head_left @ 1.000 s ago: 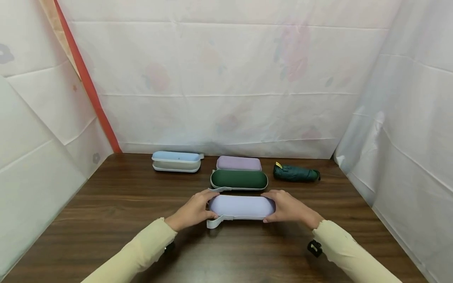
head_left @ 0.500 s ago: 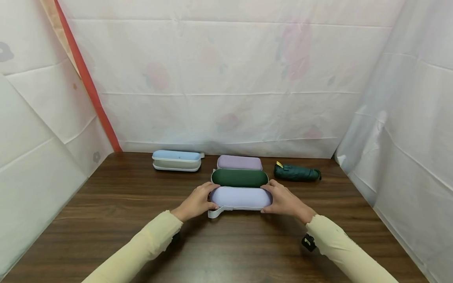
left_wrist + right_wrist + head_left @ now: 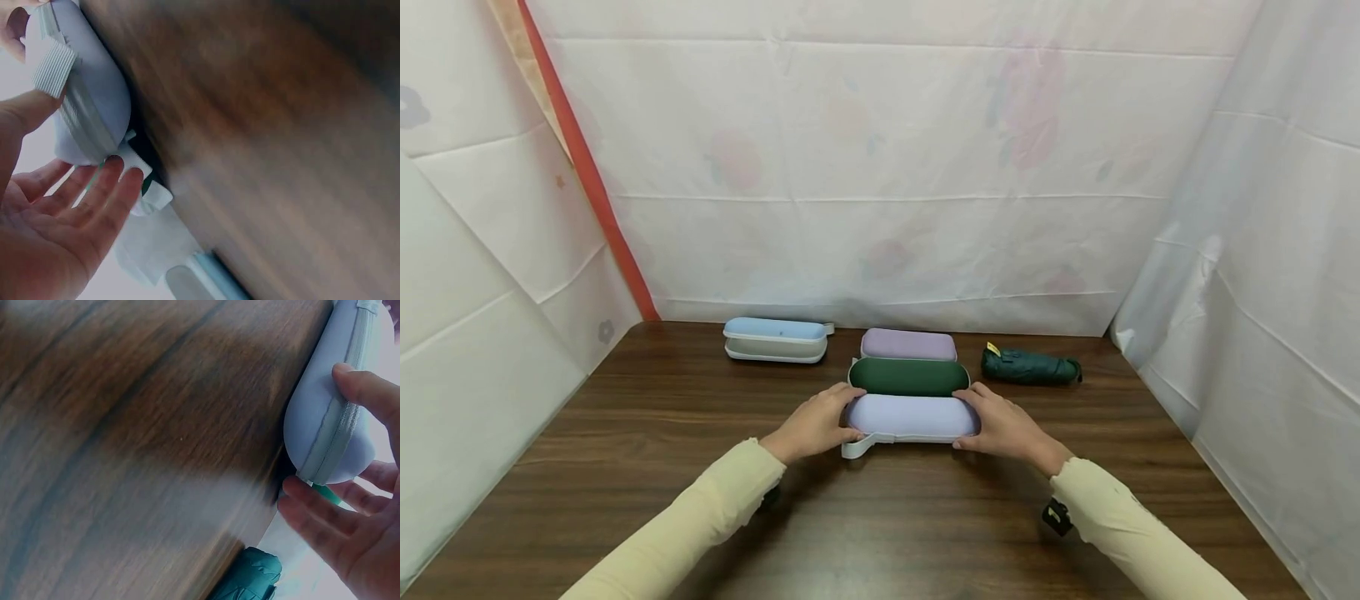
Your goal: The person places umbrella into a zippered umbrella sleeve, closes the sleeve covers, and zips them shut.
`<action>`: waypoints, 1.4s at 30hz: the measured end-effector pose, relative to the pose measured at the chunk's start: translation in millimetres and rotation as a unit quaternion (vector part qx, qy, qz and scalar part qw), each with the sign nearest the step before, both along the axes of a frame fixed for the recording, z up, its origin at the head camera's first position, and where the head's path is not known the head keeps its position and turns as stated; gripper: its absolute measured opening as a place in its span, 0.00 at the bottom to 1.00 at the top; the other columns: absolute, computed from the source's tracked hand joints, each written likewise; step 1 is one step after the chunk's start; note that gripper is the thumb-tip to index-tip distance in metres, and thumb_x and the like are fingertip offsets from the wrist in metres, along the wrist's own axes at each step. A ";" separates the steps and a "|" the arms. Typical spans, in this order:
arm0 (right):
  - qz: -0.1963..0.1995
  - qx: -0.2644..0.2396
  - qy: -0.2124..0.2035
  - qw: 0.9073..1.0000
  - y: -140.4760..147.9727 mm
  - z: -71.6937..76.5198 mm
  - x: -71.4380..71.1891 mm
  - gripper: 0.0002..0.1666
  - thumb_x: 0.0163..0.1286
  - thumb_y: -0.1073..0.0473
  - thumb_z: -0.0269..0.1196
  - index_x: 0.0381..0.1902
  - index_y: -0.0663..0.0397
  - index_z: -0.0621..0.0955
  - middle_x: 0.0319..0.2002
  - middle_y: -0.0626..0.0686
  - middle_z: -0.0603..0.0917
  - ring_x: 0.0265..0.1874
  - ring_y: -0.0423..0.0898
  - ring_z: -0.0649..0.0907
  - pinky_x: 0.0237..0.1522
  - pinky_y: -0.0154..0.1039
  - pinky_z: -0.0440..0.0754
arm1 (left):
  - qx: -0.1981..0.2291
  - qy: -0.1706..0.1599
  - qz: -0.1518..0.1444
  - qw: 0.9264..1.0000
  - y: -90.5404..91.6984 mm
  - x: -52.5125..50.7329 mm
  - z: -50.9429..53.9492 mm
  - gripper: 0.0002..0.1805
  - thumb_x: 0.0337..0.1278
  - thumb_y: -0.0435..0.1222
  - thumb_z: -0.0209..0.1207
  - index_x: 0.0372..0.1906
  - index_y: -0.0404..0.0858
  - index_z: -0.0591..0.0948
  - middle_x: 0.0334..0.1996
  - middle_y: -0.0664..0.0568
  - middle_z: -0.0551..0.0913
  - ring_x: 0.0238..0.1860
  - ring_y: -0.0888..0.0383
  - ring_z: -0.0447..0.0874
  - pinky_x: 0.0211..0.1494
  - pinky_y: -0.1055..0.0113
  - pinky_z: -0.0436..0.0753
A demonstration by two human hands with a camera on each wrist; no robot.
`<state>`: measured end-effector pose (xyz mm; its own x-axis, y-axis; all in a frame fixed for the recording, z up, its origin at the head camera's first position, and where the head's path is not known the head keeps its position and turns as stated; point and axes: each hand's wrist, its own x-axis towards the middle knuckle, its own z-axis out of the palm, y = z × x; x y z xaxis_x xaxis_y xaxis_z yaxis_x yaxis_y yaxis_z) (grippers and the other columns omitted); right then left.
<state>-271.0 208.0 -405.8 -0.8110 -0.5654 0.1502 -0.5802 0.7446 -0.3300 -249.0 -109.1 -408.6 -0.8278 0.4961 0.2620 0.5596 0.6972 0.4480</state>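
Note:
A lavender zippered hard case with a pale strap loop at its left end lies in front of me on the table. My left hand grips its left end, thumb at the near side and fingers at the far side. At the other end my right hand holds it the same way. In the left wrist view the thumb presses by the strap; in the right wrist view the thumb lies on the case beside the zipper. Directly behind, a green zippered case lies against it or very close.
A purple case lies behind the green one. At the back left a light blue case stands with its lid raised. A dark green folded umbrella lies to the right. White cloth hangs behind the wooden table.
Both hands have slid the lavender case away from me, up to the green case, whose strap at the front left is now hidden. Over the last half second almost nothing has moved.

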 end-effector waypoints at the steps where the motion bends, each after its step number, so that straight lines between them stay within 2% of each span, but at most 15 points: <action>1: -0.006 0.006 0.002 1.000 -0.1 0.2 0.4 0.43 0.52 0.47 0.74 0.62 0.58 0.72 0.51 0.53 0.74 0.42 0.47 0.78 0.43 0.47 0.78 | -0.008 0.003 0.001 1.000 -0.5 -0.9 1.6 0.32 0.46 0.37 0.72 0.57 0.28 0.74 0.47 0.45 0.77 0.46 0.53 0.78 0.48 0.59 0.78; 4: -0.014 0.019 0.000 1.000 0.4 1.9 2.1 0.44 0.52 0.46 0.74 0.63 0.55 0.71 0.52 0.53 0.74 0.44 0.48 0.78 0.44 0.48 0.78 | -0.026 0.006 0.000 1.000 -4.0 -4.5 6.8 0.30 0.47 0.39 0.72 0.55 0.30 0.76 0.45 0.47 0.78 0.43 0.54 0.79 0.46 0.59 0.79; 7: -0.011 0.028 -0.016 0.999 3.1 5.7 3.6 0.46 0.52 0.46 0.74 0.65 0.55 0.69 0.55 0.54 0.74 0.47 0.48 0.78 0.45 0.50 0.77 | -0.036 0.000 0.001 0.999 -12.4 -10.1 13.4 0.27 0.49 0.39 0.70 0.54 0.31 0.77 0.46 0.46 0.79 0.46 0.51 0.79 0.47 0.56 0.78; 12: -0.031 0.062 -0.044 0.997 17.3 20.1 4.7 0.48 0.53 0.48 0.73 0.67 0.58 0.66 0.60 0.58 0.73 0.54 0.54 0.77 0.48 0.55 0.76 | -0.048 0.016 0.024 0.998 -38.3 -28.6 25.1 0.23 0.55 0.36 0.65 0.55 0.31 0.77 0.52 0.43 0.79 0.54 0.47 0.76 0.55 0.51 0.74; 18: -0.077 0.122 -0.008 0.989 42.9 45.9 -9.9 0.44 0.58 0.54 0.71 0.67 0.64 0.65 0.61 0.67 0.71 0.55 0.62 0.75 0.46 0.57 0.76 | -0.100 0.047 0.052 0.993 -82.0 -57.9 44.8 0.24 0.58 0.32 0.61 0.59 0.27 0.72 0.57 0.35 0.73 0.60 0.39 0.67 0.58 0.46 0.69; 22: -0.108 0.172 0.014 0.979 58.6 52.6 -22.4 0.43 0.59 0.55 0.70 0.66 0.68 0.65 0.59 0.69 0.72 0.54 0.65 0.75 0.46 0.58 0.76 | -0.137 0.038 0.071 0.987 -107.4 -72.4 55.5 0.25 0.60 0.29 0.58 0.60 0.24 0.69 0.57 0.31 0.71 0.60 0.35 0.65 0.58 0.44 0.68; 27: -0.131 0.216 0.032 0.967 75.5 50.9 -33.1 0.42 0.57 0.56 0.71 0.64 0.71 0.66 0.57 0.70 0.72 0.54 0.66 0.73 0.44 0.57 0.76 | -0.171 -0.001 0.090 0.981 -129.9 -85.8 57.1 0.30 0.61 0.33 0.58 0.65 0.24 0.64 0.60 0.28 0.67 0.62 0.33 0.63 0.60 0.42 0.66; 29: -0.139 0.221 0.035 0.965 81.7 48.9 -38.7 0.41 0.57 0.57 0.71 0.62 0.71 0.67 0.56 0.71 0.72 0.54 0.67 0.73 0.44 0.58 0.76 | -0.181 -0.010 0.087 0.980 -136.0 -90.6 55.7 0.33 0.59 0.35 0.60 0.65 0.23 0.64 0.61 0.27 0.67 0.62 0.33 0.63 0.60 0.42 0.64; 34: -0.185 0.221 0.016 0.957 95.7 42.3 -55.9 0.37 0.59 0.62 0.67 0.62 0.72 0.67 0.56 0.72 0.71 0.54 0.68 0.70 0.46 0.61 0.73 | -0.196 -0.049 0.074 0.977 -141.4 -101.3 53.4 0.37 0.57 0.39 0.63 0.66 0.24 0.64 0.63 0.28 0.65 0.65 0.33 0.59 0.63 0.42 0.61; 36: -0.202 0.219 0.002 0.954 99.6 40.0 -60.3 0.36 0.59 0.63 0.66 0.62 0.71 0.67 0.56 0.71 0.70 0.55 0.68 0.69 0.48 0.62 0.71 | -0.195 -0.081 0.071 0.975 -139.6 -103.6 53.8 0.37 0.58 0.38 0.62 0.67 0.24 0.62 0.65 0.28 0.62 0.66 0.32 0.57 0.64 0.41 0.60; 40: -0.191 0.221 -0.034 0.956 102.7 33.4 -65.9 0.38 0.60 0.64 0.67 0.64 0.72 0.64 0.61 0.72 0.66 0.58 0.69 0.66 0.52 0.62 0.69 | -0.210 -0.142 0.071 0.965 -135.6 -105.2 54.0 0.36 0.60 0.36 0.60 0.68 0.24 0.60 0.65 0.27 0.60 0.66 0.31 0.55 0.64 0.41 0.60; 42: -0.177 0.217 -0.048 0.959 102.3 29.5 -68.0 0.40 0.60 0.64 0.67 0.65 0.71 0.63 0.63 0.72 0.64 0.60 0.69 0.65 0.54 0.62 0.67 | -0.222 -0.158 0.075 0.959 -134.0 -106.0 53.3 0.36 0.60 0.35 0.60 0.68 0.24 0.60 0.65 0.26 0.60 0.65 0.30 0.55 0.63 0.42 0.61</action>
